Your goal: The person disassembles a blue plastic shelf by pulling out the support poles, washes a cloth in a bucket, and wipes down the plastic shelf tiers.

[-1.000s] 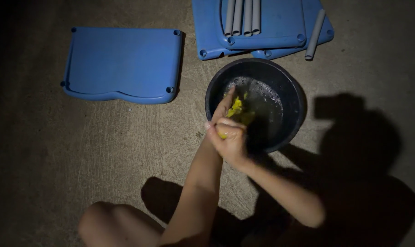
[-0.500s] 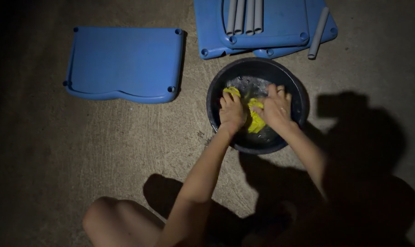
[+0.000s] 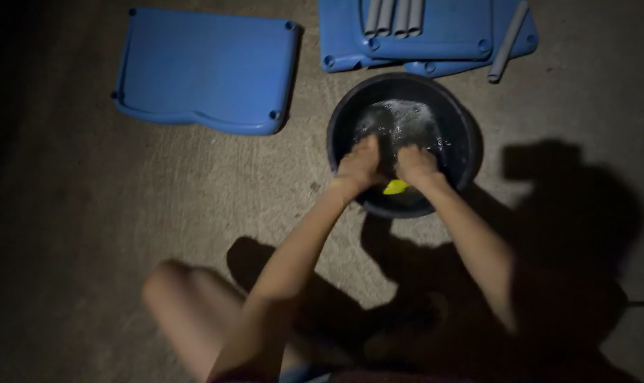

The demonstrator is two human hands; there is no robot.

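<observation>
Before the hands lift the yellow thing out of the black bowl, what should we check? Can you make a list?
1. Both hands on the yellow cloth: left hand and right hand touch it: ok.
2. Grip firm: fingers hidden: cannot tell.
3. Black basin sitting flat on the ground: ok.
4. Foamy water inside, none seen spilled: ok.
5. Blue panel lying apart from the basin: ok.
6. Grey tubes resting on the other blue panels: ok.

1 black basin (image 3: 464,120), roughly 3 blue panels (image 3: 205,71), 5 grey tubes (image 3: 393,15).
</observation>
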